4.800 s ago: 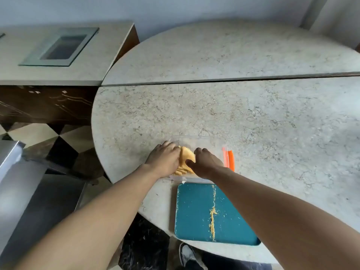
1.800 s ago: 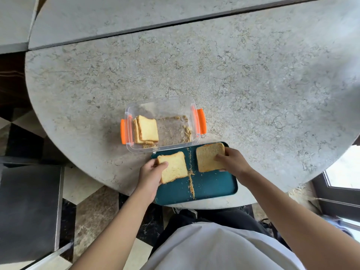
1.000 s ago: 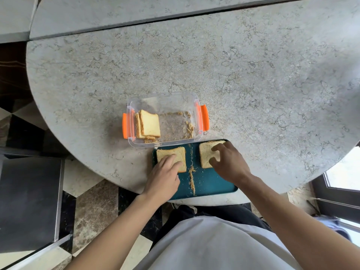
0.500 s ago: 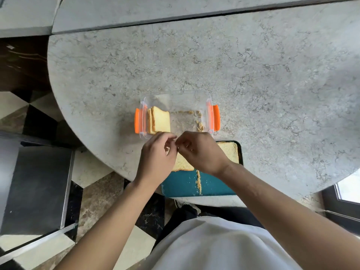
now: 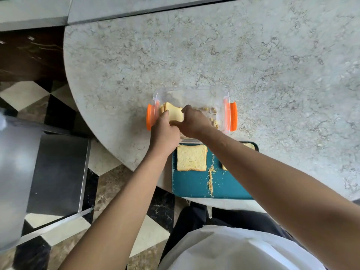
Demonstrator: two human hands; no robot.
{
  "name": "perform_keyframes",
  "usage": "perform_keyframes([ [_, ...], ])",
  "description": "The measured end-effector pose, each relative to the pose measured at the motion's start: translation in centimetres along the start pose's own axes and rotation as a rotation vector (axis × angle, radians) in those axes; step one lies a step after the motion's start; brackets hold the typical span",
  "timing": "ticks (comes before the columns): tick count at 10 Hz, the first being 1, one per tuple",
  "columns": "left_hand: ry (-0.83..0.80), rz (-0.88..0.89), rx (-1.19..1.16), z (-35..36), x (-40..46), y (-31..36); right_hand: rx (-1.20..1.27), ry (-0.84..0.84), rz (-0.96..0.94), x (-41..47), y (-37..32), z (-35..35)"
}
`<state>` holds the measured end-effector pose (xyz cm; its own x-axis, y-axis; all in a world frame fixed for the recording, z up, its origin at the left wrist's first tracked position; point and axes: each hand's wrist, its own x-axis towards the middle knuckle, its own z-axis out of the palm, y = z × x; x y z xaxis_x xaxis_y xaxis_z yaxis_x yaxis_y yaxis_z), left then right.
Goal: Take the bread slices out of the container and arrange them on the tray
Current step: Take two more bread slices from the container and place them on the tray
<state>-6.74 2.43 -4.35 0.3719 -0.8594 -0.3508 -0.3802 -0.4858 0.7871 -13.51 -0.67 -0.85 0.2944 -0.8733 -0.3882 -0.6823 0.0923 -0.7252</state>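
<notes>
Bread slices [image 5: 174,113] stand stacked at the container's [image 5: 226,98] left end. Both my hands reach in, left hand [image 5: 164,131], right hand [image 5: 192,121], fingers pinching the front slice. Soft, crumbly: I'd hold its edges lightly.

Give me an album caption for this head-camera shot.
Both hands reach into the clear container for bread slices; one slice lies on the teal tray.

Rounded marble-patterned table [image 5: 253,65] spreading beyond and to the right of the hands, lit softly and evenly. Straight seam [image 5: 175,9] across its far part. Left of the hands, checkered floor [image 5: 25,94] in dark and pale tiles; dark glossy panel [image 5: 29,55] farther back; grey metallic surface [image 5: 58,172] nearer.
</notes>
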Motion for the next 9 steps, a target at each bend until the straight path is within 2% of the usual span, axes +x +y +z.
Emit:
perform_keyframes([
  [1,0.037,-0.049,-0.053,0.9,0.2,-0.5,0.130,0.019,-0.008,-0.4,-0.9,-0.2],
  [2,-0.001,-0.157,-0.002,-1.0,-0.2,2.3,0.046,-0.075,0.109,2.3,3.2,1.1],
  [3,0.017,-0.144,0.103,-2.4,-0.7,1.2,-0.040,-0.112,0.153,4.1,4.4,1.6],
  [4,0.034,-0.091,0.107,-2.6,-0.8,0.8,-0.065,-0.097,0.140,4.8,4.6,2.5],
  [6,-0.070,-0.123,0.023,-2.3,-0.8,1.0,-0.078,-0.108,0.157,5.4,4.9,3.0],
  [7,-0.066,-0.151,0.007,-1.9,-0.5,1.1,-0.078,-0.101,0.147,5.3,4.9,3.0],
  [9,-0.008,-0.079,0.069,-1.5,-0.1,1.3,-0.067,0.053,0.147,4.0,6.0,1.4],
])
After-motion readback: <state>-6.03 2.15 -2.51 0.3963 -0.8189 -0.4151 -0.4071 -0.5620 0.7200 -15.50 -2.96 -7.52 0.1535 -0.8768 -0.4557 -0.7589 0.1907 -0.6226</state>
